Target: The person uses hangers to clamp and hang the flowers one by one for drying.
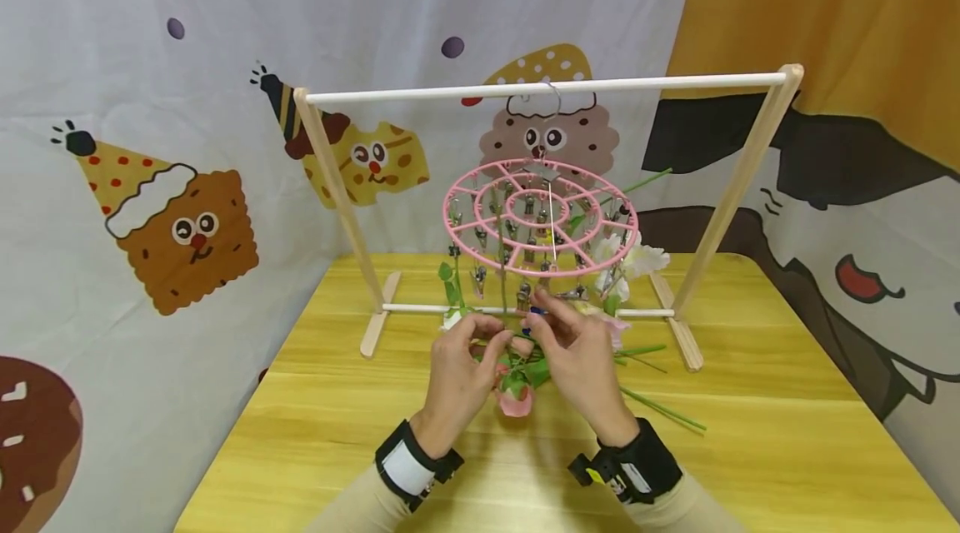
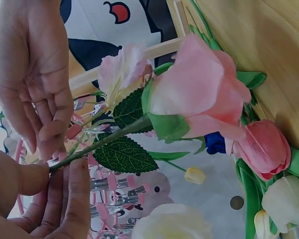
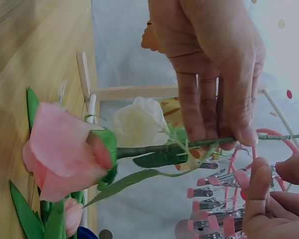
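Observation:
My left hand (image 1: 463,366) pinches the green stem (image 3: 154,149) of a pink rose (image 2: 194,89) between thumb and fingers. The rose hangs head down, its stem rising toward a round pink clip hanger (image 1: 637,225). My right hand (image 1: 581,358) is beside the stem, fingers bent and a gap between thumb and forefinger. Metal clips with pink tips (image 3: 204,193) dangle close to its fingertips; whether one is touched is unclear. Behind the hands a white rose (image 3: 139,122) hangs from the hanger. A white and pink flower (image 2: 120,74) hangs there too.
The hanger hooks over the white bar (image 1: 420,92) of a wooden stand (image 1: 731,200) on a wood-grain table (image 1: 315,450). Beneath the hanger lie artificial flowers, including a pink tulip (image 2: 264,149), a white tulip (image 2: 283,204) and loose green stems (image 1: 663,408). A printed curtain (image 1: 150,58) hangs behind.

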Tool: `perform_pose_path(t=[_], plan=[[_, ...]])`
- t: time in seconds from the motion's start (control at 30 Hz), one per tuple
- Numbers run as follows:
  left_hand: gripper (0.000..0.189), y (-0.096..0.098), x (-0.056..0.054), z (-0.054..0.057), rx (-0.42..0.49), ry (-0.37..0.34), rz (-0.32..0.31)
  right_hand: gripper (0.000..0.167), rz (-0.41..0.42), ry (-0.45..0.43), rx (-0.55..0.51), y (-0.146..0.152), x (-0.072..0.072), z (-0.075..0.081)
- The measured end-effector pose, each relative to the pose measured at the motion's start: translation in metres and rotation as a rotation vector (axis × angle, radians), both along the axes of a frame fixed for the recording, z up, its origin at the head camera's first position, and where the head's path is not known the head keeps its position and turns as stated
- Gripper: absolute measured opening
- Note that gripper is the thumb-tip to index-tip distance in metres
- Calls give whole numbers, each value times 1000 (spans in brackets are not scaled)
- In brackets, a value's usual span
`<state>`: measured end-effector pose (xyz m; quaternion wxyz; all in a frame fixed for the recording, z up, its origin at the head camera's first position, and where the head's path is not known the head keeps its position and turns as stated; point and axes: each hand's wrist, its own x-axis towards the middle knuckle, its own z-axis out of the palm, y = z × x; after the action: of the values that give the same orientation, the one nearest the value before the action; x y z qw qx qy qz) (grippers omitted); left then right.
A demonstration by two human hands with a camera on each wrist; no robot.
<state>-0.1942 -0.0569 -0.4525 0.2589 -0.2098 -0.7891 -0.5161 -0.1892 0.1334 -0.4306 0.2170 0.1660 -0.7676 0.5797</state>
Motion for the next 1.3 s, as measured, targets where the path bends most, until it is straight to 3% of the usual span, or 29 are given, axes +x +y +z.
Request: perform_pose_path(t=[0.13,0.27,0.4,0.57,0.83,1.07,1.3], plan=[[10,-1,0,-2,-27,-4,16,48,33,-24,-60,-2,-2,2],[9,-1,-1,-3,-18,-46,-16,49,46,-39,-116,-3,-5,5],[10,1,-2,-5,-2,-90,-54,45,21,-78,-164,-3,-7,7],[12,4,-2,-7,-17,-75,-62,40,-5,-119,-209,0,-9,9],[14,9,-2,-7,-42,-75,-32,27,-1,-66,-252,9,-15,8],[16,12,-3,-5,-3,-93,-56,23,-31,-84,-261,17,-17,11],[14,18,-4,-5,61,-108,-88,26,-18,-101,-367,19,-18,15]])
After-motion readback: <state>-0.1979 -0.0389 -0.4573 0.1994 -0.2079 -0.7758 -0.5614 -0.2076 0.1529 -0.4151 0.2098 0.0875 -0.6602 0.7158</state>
